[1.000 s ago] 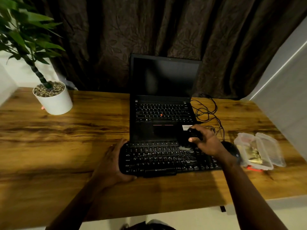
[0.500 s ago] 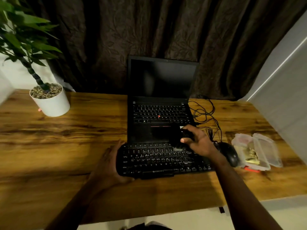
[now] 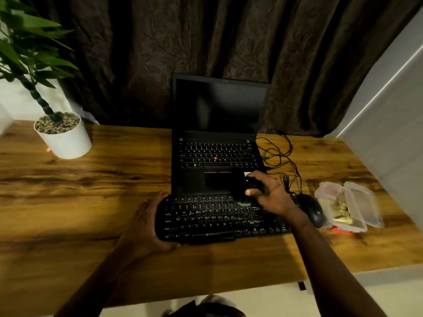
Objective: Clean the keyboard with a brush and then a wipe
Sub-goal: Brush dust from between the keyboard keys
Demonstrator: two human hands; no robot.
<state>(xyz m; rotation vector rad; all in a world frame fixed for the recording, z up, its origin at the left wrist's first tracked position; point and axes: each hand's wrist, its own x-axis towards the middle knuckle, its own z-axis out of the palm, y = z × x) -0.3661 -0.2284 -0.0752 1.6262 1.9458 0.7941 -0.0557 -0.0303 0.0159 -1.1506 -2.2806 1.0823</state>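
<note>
Dark brown curtain [image 3: 206,42] with a leaf pattern hangs across the whole back of the scene. Below it, a wood-grain desk [image 3: 103,179] carries everything else. An open black laptop [image 3: 219,106] stands at the middle of the desk's far side, its screen dark. A green plant in a white pot [image 3: 66,140] topped with pebbles sits at the far left corner, well apart from the laptop.

The black keyboard [image 3: 217,220] lies flat just in front of the laptop, its far edge touching or nearly touching the laptop's front edge. A tangle of thin black cables [image 3: 281,156] lies to the right of the laptop. Near the desk's right edge is a clear plastic container [image 3: 348,207] with its lid open; something yellowish lies inside, too blurred to name.

The left hand [image 3: 146,227] grips the keyboard's left end, fingers wrapped over the far corner and thumb at the near edge. The right hand [image 3: 270,197] is above the keyboard's upper right part, fingers curled tight round a small dark brush [image 3: 249,186]. The brush's pale tip points down at the top rows of keys; whether it touches them is hard to tell. A black mouse [image 3: 313,210] lies just beside the keyboard's right end, between it and the container.
</note>
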